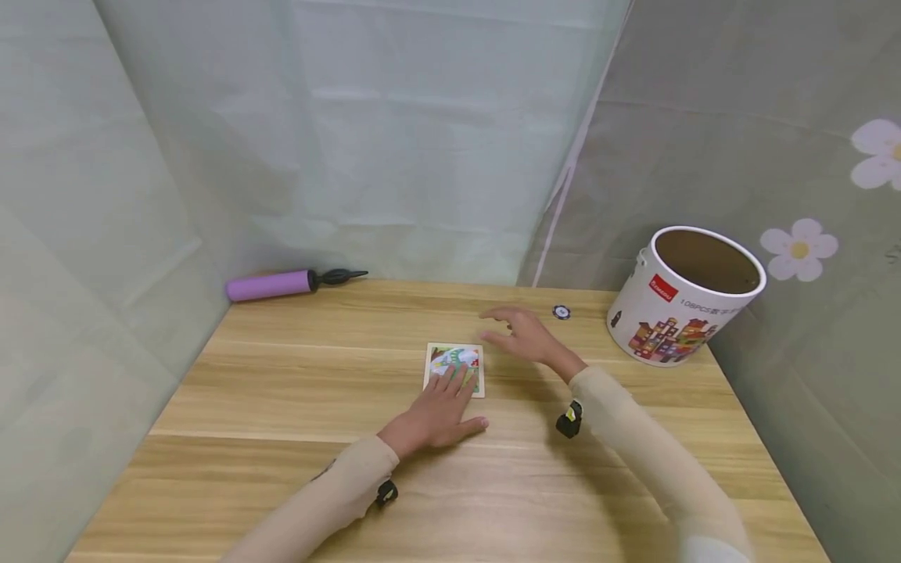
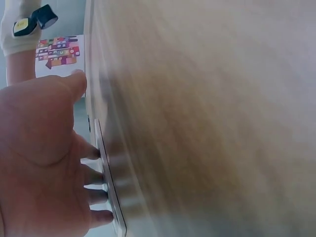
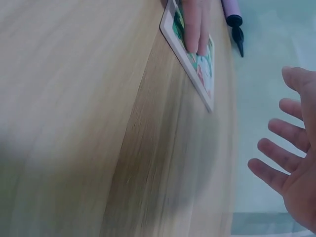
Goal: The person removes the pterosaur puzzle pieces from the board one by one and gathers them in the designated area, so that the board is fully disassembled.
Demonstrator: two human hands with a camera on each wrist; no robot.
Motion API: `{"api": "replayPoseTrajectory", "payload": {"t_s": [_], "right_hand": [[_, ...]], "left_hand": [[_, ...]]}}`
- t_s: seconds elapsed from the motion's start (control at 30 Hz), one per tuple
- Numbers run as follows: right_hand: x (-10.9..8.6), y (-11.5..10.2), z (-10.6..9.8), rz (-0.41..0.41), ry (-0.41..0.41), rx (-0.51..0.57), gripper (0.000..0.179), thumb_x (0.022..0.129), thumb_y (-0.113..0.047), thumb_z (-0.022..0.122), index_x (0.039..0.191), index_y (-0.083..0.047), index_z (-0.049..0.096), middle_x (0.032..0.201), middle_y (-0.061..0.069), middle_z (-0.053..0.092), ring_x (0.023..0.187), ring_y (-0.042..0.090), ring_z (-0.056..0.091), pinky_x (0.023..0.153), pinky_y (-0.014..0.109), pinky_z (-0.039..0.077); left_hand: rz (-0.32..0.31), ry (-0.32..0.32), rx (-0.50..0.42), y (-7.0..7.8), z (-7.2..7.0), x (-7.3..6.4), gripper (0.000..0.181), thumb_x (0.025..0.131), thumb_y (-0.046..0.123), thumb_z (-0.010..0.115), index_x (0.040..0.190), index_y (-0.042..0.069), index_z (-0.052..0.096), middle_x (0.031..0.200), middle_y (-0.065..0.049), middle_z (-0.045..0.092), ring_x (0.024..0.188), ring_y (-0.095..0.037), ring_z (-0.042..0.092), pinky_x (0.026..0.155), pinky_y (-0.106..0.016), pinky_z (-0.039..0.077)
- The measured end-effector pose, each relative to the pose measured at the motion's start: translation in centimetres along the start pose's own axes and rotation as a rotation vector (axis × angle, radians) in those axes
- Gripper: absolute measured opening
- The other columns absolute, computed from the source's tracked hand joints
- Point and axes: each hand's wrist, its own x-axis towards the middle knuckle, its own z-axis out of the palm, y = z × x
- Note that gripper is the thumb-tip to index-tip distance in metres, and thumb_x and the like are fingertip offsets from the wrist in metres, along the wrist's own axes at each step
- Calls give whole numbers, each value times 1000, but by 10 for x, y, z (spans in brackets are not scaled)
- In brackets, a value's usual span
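Sleeved arms [image 1: 324,500]: nearest my head view, extended over the table.
Table [image 1: 211,469]: wood-grain surface, carrying everything below.
White bucket [image 1: 676,313]: right rear, well apart from both hands.
Left hand [image 1: 439,410]: fingers almost straight, slightly spread; fingertips rest on the picture board [image 1: 459,358], gripping nothing.
Right hand [image 1: 524,336]: raised just right of the board, fingers parted and loosely bent; I see nothing held.
Picture board: face up near the table's middle, partly covered by the left fingers. I rate it light, stiff and not especially fragile. Its printed face looks smooth; allow for sliding under flat pressure.
Board edge [image 3: 187,69]: thin, probably awkward to catch from above. I would take opposite sides between thumb and fingers, first tipping one corner up while the other hand steadies the face.
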Motion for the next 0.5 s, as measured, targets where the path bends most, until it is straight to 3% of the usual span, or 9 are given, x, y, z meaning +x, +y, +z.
{"api": "replayPoseTrajectory", "payload": {"t_s": [0.3,0.5], "right_hand": [[29,-5,18,-5,-99,91,33,99,-23,69,127,-5,72,129,9,71,114,27,68,91,44,58],[45,-8,29,-53,-162,59,28,98,-23,70,120,-6,75,120,7,75,105,20,72,88,38,58]], "left_hand": [[-17,37,13,1,-3,3,79,104,59,44,159,4,33,167,-23,22,153,-42,23,120,-58,26],[-28,44,18,2,-3,4,78,103,60,44,159,6,35,168,-22,19,153,-41,22,120,-59,26]]}}
